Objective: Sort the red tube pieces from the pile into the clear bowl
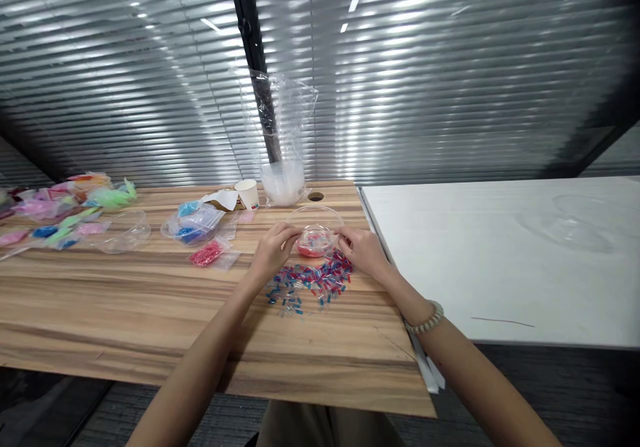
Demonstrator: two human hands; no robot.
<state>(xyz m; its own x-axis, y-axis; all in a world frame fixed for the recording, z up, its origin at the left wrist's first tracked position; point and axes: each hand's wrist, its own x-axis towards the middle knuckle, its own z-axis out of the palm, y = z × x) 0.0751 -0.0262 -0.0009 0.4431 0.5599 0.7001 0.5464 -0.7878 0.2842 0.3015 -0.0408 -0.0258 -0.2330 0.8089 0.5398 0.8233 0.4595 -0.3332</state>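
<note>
Between my hands is a round clear plastic container point(320, 237) with red pieces showing in it. My left hand point(274, 254) pinches its left rim with thumb and fingers. On the opposite side, my right hand point(364, 254) grips the right rim; a beaded bracelet circles that wrist. A clear curved plastic edge rises behind the container, and I cannot tell whether it is an attached lid. Just in front lies a loose spread of small red, blue and clear tube-like pieces point(317, 277) on the wooden table point(320, 347).
To the left are a small bag of red pieces point(207, 254), a clear container with blue packets point(193, 224) and several colourful bags point(100, 194). A white paper cup point(247, 194) and a tall plastic bag of white material point(283, 182) stand behind. A white table point(500, 267) adjoins on the right.
</note>
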